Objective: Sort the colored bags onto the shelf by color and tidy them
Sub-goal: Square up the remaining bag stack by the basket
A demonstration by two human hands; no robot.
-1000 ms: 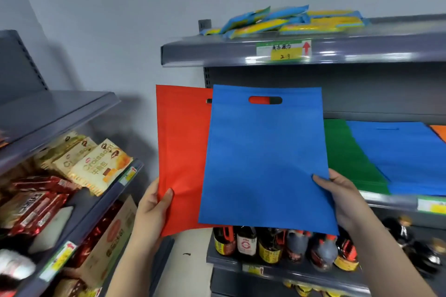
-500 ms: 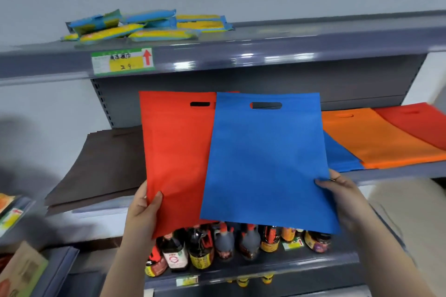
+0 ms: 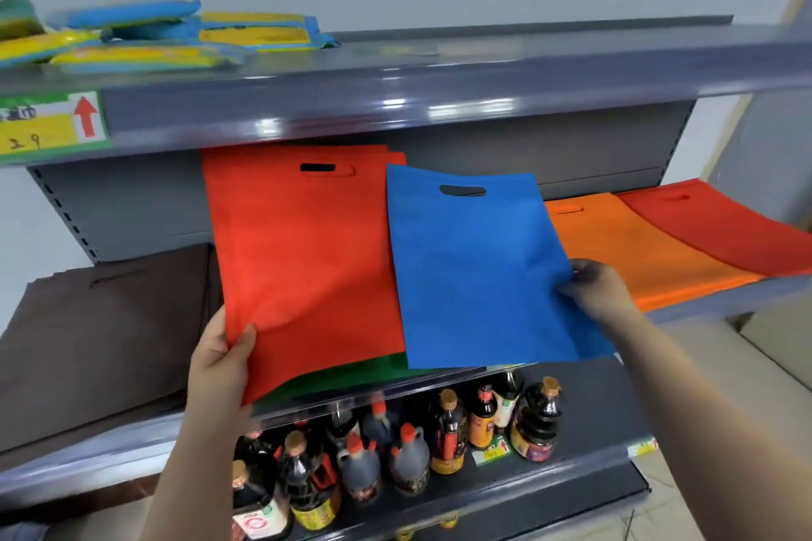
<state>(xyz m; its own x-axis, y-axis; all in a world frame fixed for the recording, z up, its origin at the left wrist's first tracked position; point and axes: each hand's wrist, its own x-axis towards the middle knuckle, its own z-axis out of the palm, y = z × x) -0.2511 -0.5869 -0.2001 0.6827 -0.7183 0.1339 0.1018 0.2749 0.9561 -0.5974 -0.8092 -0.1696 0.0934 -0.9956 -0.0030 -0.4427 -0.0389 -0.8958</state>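
Left hand gripping the red bag at its lower left corner, thumb across the front, fingers hidden behind the cloth. Right hand pinching the blue bag at its right edge, fingers curled onto the fabric. Both bags held upright in front of the middle shelf, handle slots at the top, blue overlapping the red bag's right side.

Just below the left fingers, a green bag lying flat on the shelf, peeking out under both held bags. Left of the left hand, a pile of brown bags. Past the right fingers, an orange pile, then a red pile at the far end.

Step in hand, by the look of it: separating two colours held together before placing each. Next move likely calls for laying the blue bag on its own pile, hidden behind the held bags if there at all, and carrying the red one rightward to the red pile, edges squared.

On the top shelf, yellow and blue packets. Price tag on its lip: a red up arrow and handwritten "29"; smaller print unreadable. Bottles below, labels too small to read.
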